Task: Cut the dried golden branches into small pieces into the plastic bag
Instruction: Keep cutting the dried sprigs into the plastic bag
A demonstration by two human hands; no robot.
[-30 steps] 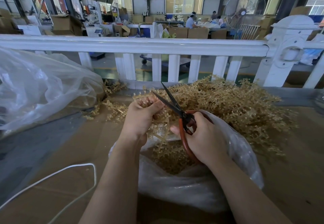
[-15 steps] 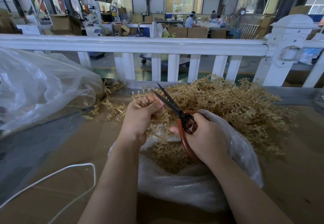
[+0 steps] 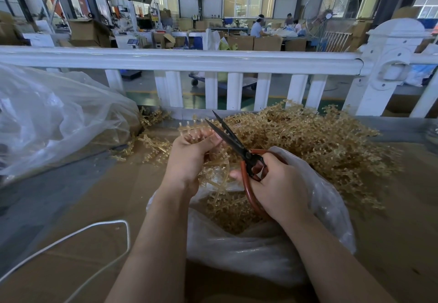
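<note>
My left hand [image 3: 189, 160] grips a golden branch [image 3: 189, 127] whose studded tips stick up above my fingers. My right hand [image 3: 277, 184] holds red-handled scissors [image 3: 237, 146] by their loops, the dark blades slightly apart and angled up-left beside the branch. Both hands hover over the mouth of a clear plastic bag [image 3: 327, 205] that lies on the brown table and holds cut golden pieces [image 3: 227, 210]. A big heap of golden branches [image 3: 320, 141] is piled behind the bag.
A white fence rail [image 3: 189, 58] runs across the far edge of the table. A large crumpled plastic sheet [image 3: 47, 118] lies at the left. A white cord [image 3: 94, 229] loops over the near-left tabletop. People work at distant benches.
The scissors have shifted slightly left toward the branch in my left hand. Both hands otherwise stay in the same place above the bag.
</note>
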